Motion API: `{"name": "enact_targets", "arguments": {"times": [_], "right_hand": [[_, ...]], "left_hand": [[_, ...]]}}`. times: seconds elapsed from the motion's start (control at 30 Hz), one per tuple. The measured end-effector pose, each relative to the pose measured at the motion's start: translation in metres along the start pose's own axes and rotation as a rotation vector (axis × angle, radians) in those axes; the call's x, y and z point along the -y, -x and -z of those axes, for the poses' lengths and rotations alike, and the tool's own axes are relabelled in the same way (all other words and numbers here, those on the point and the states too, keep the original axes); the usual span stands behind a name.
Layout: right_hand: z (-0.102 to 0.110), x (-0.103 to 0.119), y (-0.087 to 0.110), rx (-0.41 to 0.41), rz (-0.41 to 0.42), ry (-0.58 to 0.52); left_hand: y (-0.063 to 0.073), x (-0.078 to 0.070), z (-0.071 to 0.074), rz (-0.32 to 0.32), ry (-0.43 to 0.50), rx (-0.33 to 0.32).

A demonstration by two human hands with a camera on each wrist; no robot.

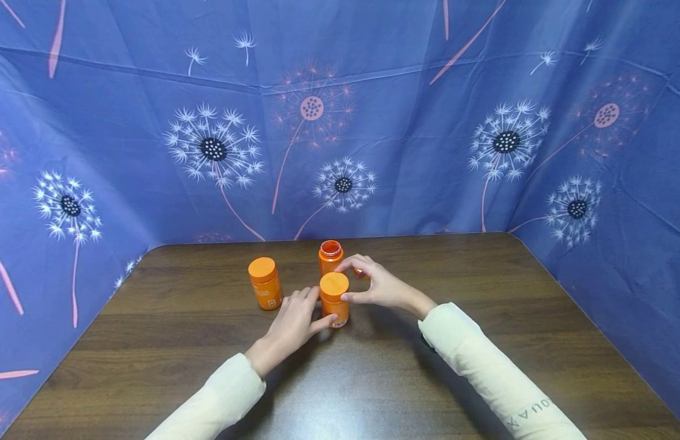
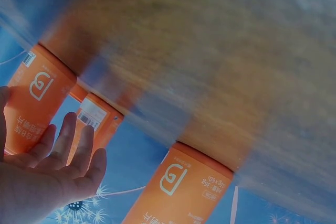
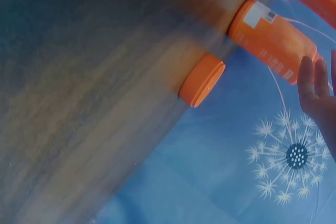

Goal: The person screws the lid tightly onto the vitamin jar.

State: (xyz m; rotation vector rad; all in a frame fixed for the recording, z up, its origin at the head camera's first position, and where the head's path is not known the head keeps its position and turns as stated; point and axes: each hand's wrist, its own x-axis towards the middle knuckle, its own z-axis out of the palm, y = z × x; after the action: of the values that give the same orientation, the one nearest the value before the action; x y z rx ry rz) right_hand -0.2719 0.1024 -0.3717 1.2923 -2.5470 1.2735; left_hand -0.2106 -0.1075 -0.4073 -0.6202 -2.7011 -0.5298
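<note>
A capped orange bottle [image 1: 335, 308] stands upright in the middle of the table, its printed front showing in the left wrist view. My left hand [image 1: 292, 321] holds its lower body, thumb across the front and fingers at the left side. At the top, my right hand [image 1: 380, 286] curls thumb and index finger round its orange lid [image 1: 334, 283]. Just behind stands an uncapped orange bottle [image 1: 331, 255], its mouth exposed. A loose orange lid [image 3: 202, 81] lies on the table to the right of it, mostly hidden by my right hand in the head view.
Another capped orange bottle [image 1: 265, 284] stands to the left, apart from the others. The brown wooden table [image 1: 153, 342] ends at a blue cloth backdrop [image 1: 416, 153] printed with dandelions, which surrounds its back and sides.
</note>
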Motion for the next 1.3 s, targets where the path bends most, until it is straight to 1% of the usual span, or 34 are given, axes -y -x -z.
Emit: {"name": "enact_targets", "arguments": {"times": [0.17,0.43,0.6,0.77,0.83,0.97,1.07,1.2,1.3], "right_hand": [[-0.008,0.002,0.002,-0.058,-0.037,-0.016],[-0.017,0.002,0.004,-0.135,-0.055,-0.024],[-0.019,0.004,0.005,-0.151,-0.076,-0.045],[-0.019,0.007,0.005,-0.148,-0.108,-0.059],[-0.018,0.010,0.005,-0.139,-0.120,-0.054],[-0.009,0.028,0.007,-0.097,-0.126,-0.068],[-0.001,0.038,0.008,-0.042,-0.087,-0.062],[0.002,0.024,0.006,0.025,-0.019,-0.045],[0.001,0.008,0.005,0.061,-0.001,-0.047]], "left_hand": [[0.000,0.000,0.000,-0.002,-0.003,0.001],[-0.001,0.000,0.001,-0.005,-0.007,0.003],[-0.001,-0.001,0.001,0.001,-0.008,0.009],[-0.001,-0.001,0.001,0.002,-0.005,0.006],[-0.001,-0.001,0.001,0.003,-0.002,0.006],[-0.001,-0.001,0.000,0.010,0.000,0.019],[-0.001,-0.001,0.000,0.019,-0.001,0.026],[0.000,0.000,0.000,0.023,-0.005,0.030],[0.000,0.000,0.000,0.019,-0.007,0.028]]}}
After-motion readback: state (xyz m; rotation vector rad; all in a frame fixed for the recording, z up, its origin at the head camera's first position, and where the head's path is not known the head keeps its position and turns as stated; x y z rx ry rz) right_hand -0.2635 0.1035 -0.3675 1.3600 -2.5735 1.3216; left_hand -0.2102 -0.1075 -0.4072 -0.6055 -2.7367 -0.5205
